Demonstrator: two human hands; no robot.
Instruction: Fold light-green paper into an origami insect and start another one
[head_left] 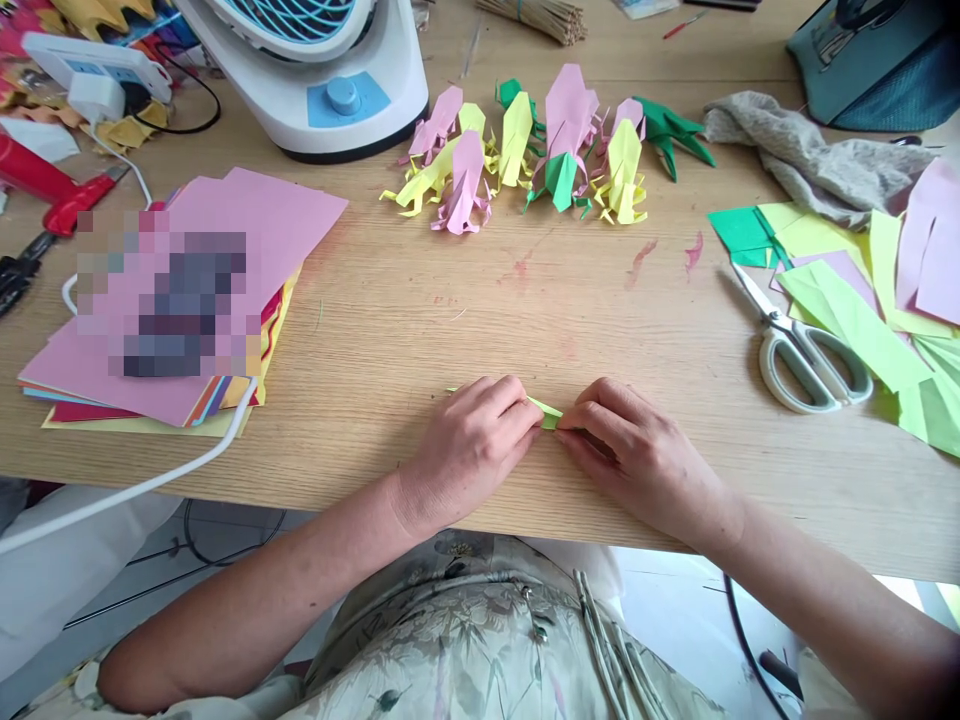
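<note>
Near the table's front edge, a small folded piece of light green paper (pixel 549 413) is pinched between both hands. My left hand (pixel 480 425) is closed on its left end, and a thin tip of the paper sticks out beyond the knuckles. My right hand (pixel 634 440) pinches the other end between thumb and fingers. Most of the paper is hidden under the left fingers. Farther back stands a cluster of folded paper figures in pink, yellow and green, among them a pink figure (pixel 466 180) and a yellow one (pixel 622 170).
Scissors (pixel 806 360) lie at right beside cut paper pieces (pixel 855 300) and a grey cloth (pixel 795 140). At left, a stack of coloured paper (pixel 277 220) carries a blurred dark object. Behind are a white fan (pixel 300 90), a stick bundle (pixel 536 15) and a teal bag (pixel 870 80).
</note>
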